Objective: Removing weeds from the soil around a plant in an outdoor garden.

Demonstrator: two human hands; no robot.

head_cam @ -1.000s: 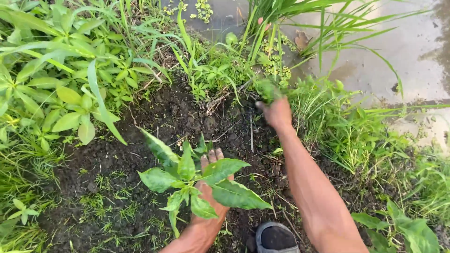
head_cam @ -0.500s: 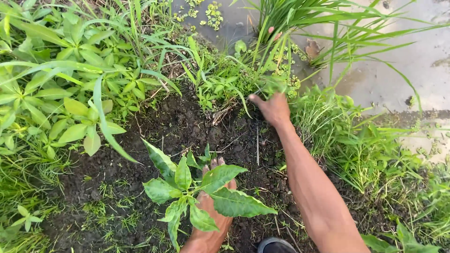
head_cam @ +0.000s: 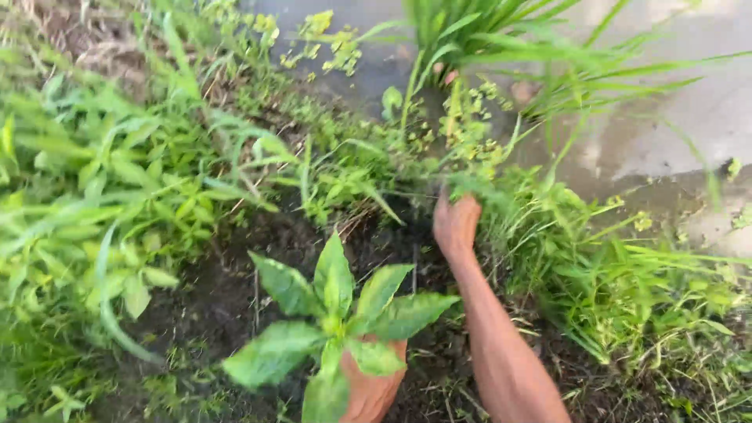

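A young broad-leaved plant stands in dark soil at the lower middle. My left hand lies on the soil right at its base, mostly hidden under the leaves, so its fingers do not show. My right hand is stretched forward beyond the plant, curled into a fist on a tuft of grassy weeds at the edge of the soil patch. The view is blurred by motion.
Dense leafy weeds crowd the left side. Thin grass fills the right. Beyond the hand lies muddy water with a clump of tall grass blades and small floating plants.
The view has tilted forward and blurred. My right hand has shifted slightly right and closed into the grass at the soil's edge. My left hand has slid further under the plant's leaves.
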